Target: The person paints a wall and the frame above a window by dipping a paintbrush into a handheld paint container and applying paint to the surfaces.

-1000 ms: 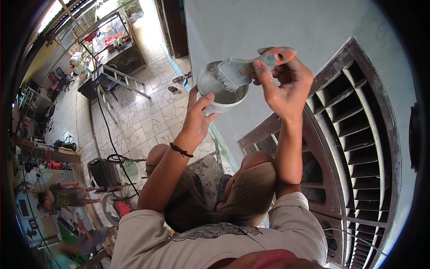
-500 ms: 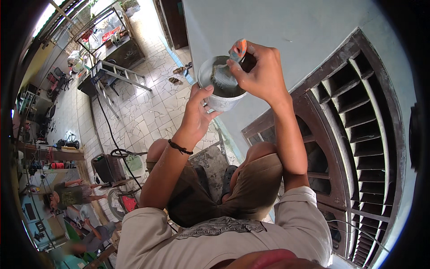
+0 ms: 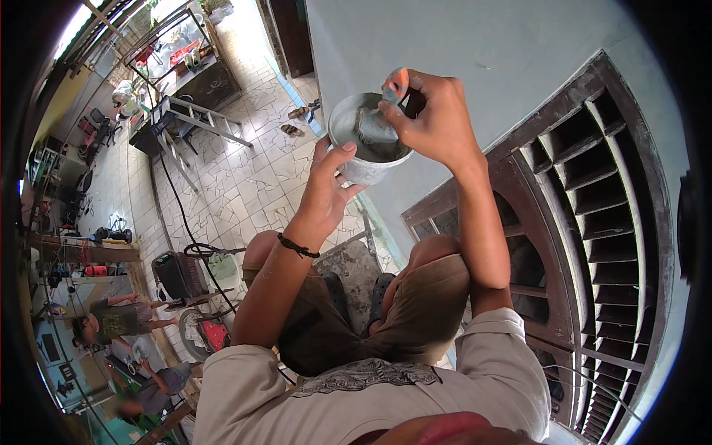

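Note:
A round, whitish plastic tub (image 3: 363,173) is held up before the pale wall, tilted so that the greyish paint inside shows. My left hand (image 3: 327,178) grips it from the left, with the thumb over the near rim and fingers beneath. My right hand (image 3: 439,122) is closed on the handle of a paintbrush (image 3: 396,84), which has orange and grey at its end. Its paint-smeared bristles point down into the tub; whether they touch the paint I cannot tell.
On my right, a brown wooden frame with louvre slats (image 3: 601,222) is set in the pale wall (image 3: 475,44). A metal stepladder (image 3: 211,122) and sandals (image 3: 292,130) are on the tiled floor ahead. A black cable (image 3: 178,200) runs along my left, where other people are.
The brush has shifted slightly within the tub along with my right hand. My left hand keeps its grip on the tub, and the whole view has moved a little.

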Demonstrator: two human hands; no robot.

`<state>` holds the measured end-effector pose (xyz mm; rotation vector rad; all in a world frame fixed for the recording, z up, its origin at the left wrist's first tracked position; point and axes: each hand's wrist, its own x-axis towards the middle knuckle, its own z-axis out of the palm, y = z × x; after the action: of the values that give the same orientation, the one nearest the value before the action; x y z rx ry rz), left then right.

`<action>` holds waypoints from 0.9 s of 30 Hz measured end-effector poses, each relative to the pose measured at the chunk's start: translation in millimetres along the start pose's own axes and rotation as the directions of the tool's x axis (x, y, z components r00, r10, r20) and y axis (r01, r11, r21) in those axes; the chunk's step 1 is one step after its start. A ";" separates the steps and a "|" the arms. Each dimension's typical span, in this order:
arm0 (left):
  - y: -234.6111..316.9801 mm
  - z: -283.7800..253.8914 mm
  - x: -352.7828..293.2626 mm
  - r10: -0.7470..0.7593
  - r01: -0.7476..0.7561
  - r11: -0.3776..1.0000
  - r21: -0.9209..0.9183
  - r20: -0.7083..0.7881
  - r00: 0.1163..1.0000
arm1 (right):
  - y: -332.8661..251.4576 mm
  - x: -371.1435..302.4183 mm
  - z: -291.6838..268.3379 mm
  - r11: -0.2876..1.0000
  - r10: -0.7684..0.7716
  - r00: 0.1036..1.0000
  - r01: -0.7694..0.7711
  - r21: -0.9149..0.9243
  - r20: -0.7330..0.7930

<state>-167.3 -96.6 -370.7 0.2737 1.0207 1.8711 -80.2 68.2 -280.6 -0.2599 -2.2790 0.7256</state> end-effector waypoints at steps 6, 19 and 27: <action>1.1 -0.6 1.0 -0.009 0.009 1.000 -0.028 -0.025 1.000 | 1.6 -2.1 -5.2 0.997 -0.035 0.995 0.042 0.062 -0.097; -2.2 0.2 5.2 0.008 -0.006 0.999 0.047 -0.044 0.999 | 5.4 -1.8 -6.3 0.974 -0.219 0.971 0.223 0.030 -0.100; -2.5 4.2 5.3 -0.009 0.016 0.996 0.082 -0.075 0.997 | 7.3 -0.8 -4.4 0.954 -0.299 0.952 0.297 -0.039 -0.067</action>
<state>-166.1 -89.5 -371.1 0.2472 1.1502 1.8420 -76.8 75.7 -282.7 0.0462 -2.1954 0.5183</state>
